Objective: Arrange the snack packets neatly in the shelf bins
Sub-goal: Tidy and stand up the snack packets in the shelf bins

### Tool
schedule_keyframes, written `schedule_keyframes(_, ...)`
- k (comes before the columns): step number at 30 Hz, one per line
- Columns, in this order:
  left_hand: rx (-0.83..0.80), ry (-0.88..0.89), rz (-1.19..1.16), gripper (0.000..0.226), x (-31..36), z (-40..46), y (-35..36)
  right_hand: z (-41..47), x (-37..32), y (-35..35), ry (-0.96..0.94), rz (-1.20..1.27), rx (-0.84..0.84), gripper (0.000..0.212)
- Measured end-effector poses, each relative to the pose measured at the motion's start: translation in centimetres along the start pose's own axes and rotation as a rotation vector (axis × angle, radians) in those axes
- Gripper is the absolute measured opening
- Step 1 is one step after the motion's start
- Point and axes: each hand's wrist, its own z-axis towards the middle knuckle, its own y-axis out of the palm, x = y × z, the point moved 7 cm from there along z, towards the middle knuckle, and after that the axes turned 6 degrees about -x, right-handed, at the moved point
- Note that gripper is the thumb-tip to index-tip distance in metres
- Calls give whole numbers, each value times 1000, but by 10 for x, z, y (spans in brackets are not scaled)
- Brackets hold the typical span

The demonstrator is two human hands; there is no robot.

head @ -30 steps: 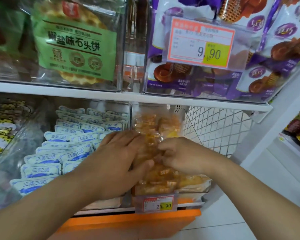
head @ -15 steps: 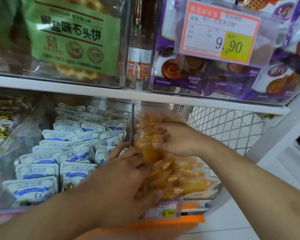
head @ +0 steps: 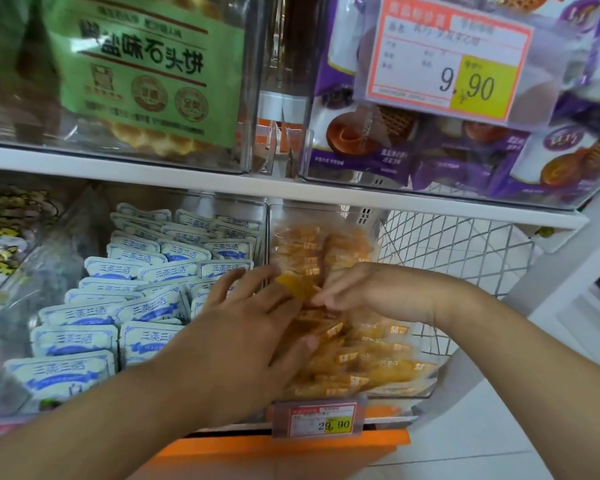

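Packets (head: 354,355) lie heaped in the right bin (head: 426,393). Left hand (head: 253,327) rests on them, fingers spread; right hand (head: 357,289) pinches one orange packet (head: 293,285). Better to lay it flat, edges aligned.

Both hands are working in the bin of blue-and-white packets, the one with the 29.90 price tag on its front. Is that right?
Not quite. The head view shows the left hand and right hand on the orange packets, in the bin to the right of the blue-and-white packets. The 29.90 price tag is on the front of that orange-packet bin.
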Motion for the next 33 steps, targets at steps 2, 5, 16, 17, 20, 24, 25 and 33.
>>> schedule_keyframes(2, -27, 14, 21, 67, 2, 3, 4, 2, -2, -8, 20, -81, 104, 22)
schedule_keyframes(5, -26, 22, 32, 71, 3, 2, 4, 5, -12, -25, -2, -318, 368, 39)
schedule_keyframes(16, -56, 43, 70, 73, 1, -2, 5, 39, -13, -22, 72, -459, 306, 30)
schedule_keyframes(17, -44, 39, 64, 73, -1, -1, 4, 39, -14, -21, 54, -449, 313, 21)
schedule_keyframes(20, -13, 33, 43, 73, -6, 4, 2, 41, -16, -19, 49, -485, 311, 18)
schedule_keyframes(24, 33, 18, 15, 77, -6, 7, 1, 43, -19, -23, 72, -509, 293, 30)
schedule_keyframes(25, 51, 21, 1, 77, -6, 7, 1, 44, -21, -25, 67, -529, 308, 27)
schedule_keyframes(33, 87, 18, -40, 62, -14, 9, 7, 44, -27, -43, 50, -564, 457, 39)
